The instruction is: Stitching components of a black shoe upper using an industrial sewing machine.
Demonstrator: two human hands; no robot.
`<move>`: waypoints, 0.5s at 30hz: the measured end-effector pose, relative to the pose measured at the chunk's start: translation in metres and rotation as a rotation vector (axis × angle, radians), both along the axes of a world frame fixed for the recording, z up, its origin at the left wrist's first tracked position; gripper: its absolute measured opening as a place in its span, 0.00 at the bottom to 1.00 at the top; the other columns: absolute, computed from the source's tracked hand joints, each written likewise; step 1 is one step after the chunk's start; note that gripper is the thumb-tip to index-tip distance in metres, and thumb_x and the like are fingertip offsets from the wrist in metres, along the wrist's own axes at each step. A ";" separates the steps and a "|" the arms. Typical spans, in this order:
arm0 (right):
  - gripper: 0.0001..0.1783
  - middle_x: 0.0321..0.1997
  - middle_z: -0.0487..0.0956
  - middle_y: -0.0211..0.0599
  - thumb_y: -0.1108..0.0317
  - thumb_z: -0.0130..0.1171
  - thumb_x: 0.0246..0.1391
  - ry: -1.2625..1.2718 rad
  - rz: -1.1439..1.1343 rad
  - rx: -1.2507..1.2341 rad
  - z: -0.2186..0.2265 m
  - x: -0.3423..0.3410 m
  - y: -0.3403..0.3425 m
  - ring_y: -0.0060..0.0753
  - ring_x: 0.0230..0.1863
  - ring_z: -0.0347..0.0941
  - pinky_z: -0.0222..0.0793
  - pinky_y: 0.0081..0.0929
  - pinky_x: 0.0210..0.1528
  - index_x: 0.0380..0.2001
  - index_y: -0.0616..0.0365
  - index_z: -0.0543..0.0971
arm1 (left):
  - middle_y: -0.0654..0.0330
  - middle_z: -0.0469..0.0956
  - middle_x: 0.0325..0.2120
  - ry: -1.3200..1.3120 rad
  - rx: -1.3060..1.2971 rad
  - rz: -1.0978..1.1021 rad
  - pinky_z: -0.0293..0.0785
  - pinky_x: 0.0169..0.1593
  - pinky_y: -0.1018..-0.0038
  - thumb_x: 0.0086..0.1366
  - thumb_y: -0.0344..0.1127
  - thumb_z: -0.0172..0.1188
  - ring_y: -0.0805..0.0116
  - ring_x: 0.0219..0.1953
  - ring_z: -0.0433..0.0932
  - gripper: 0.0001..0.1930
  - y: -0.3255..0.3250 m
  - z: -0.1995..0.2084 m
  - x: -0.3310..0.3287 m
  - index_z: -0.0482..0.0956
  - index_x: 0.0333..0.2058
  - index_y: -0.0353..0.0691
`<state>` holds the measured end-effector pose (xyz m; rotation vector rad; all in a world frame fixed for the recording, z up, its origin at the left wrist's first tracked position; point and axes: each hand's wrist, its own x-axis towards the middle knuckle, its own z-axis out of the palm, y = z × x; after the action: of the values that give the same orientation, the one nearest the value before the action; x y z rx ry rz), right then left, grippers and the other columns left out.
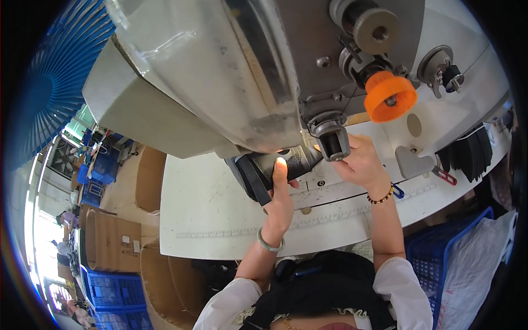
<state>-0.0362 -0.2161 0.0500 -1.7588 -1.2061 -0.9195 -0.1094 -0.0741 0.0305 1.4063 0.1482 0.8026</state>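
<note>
A black piece of fabric with a strap-like band [247, 179] lies under the head of a sewing machine [209, 71]. My left hand [281, 201] grips it from the near side, thumb on top and fingers beneath. At the right end of the piece, my right hand [364, 165] is closed, its fingers bent inward. A round dark fitting [332, 140] on the machine hides its fingertips, so what they pinch cannot be seen. The machine head also covers the far part of the fabric. Light from the machine falls on my left thumb.
An orange knob [390, 96] juts from the machine. On the white table [214, 220] are a printed ruler strip [242, 230], a grey lever pad [413, 163], red-handled snips [446, 176] and black strips [468, 153]. Cardboard boxes [113, 239] and blue crates [116, 290] stand left; another blue crate [432, 258] right.
</note>
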 end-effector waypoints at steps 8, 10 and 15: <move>0.08 0.27 0.69 0.30 0.79 0.56 0.38 0.046 0.037 0.005 0.002 -0.002 0.001 0.30 0.21 0.68 0.64 0.25 0.21 0.27 0.59 0.76 | 0.67 0.69 0.12 0.038 0.029 -0.019 0.47 0.15 0.84 0.62 0.41 0.49 0.84 0.10 0.56 0.12 0.003 0.002 -0.003 0.73 0.26 0.41; 0.08 0.27 0.69 0.30 0.80 0.56 0.38 0.051 0.046 0.015 0.003 -0.002 0.000 0.30 0.21 0.69 0.64 0.25 0.21 0.27 0.60 0.76 | 0.67 0.69 0.12 0.065 0.041 -0.013 0.47 0.15 0.84 0.63 0.42 0.49 0.84 0.10 0.56 0.12 0.004 0.001 -0.003 0.73 0.26 0.41; 0.08 0.27 0.69 0.30 0.79 0.56 0.38 0.080 0.028 -0.017 0.005 -0.004 0.000 0.30 0.21 0.68 0.64 0.24 0.21 0.27 0.60 0.76 | 0.67 0.68 0.10 0.020 0.032 0.021 0.47 0.15 0.84 0.63 0.42 0.48 0.84 0.09 0.56 0.13 0.005 -0.003 0.005 0.72 0.24 0.41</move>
<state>-0.0397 -0.2160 0.0550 -1.7708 -1.1875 -0.8165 -0.1048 -0.0692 0.0279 1.4454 0.1662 0.8118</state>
